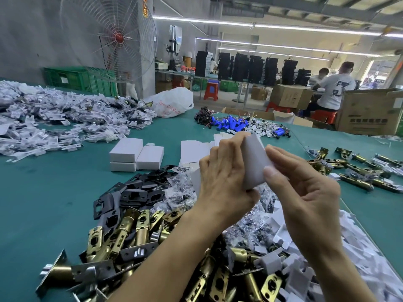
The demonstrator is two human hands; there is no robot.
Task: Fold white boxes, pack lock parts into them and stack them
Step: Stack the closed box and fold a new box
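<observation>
Fingers (229,147) of the left hand (222,179) curl round one side of a white box (254,164), which is partly folded and held up above the table. The right hand (305,192) pinches the box's other side, thumb on the near face and fingers behind it.

Directly beneath the hands lies a heap of brass latch bolts (135,232), with black strike plates (130,195) just beyond and small clear bags of screws (181,188) spilling between them. White card inserts (294,258) are piled to the right of the bolts.

On the green table (54,203) behind the strike plates stand three folded boxes (135,154), two stacked and one beside them. Flat box blanks (194,151) lie just right of these, partly hidden by the left hand. More brass latches (353,168) are scattered at the right edge. Farther back are blue batteries (231,124) with wires, a white plastic bag (172,103), and a wide heap of bagged parts (54,114) along the left. A large fan (111,38) stands behind the table, and cardboard cartons (368,112) sit at the far right.
</observation>
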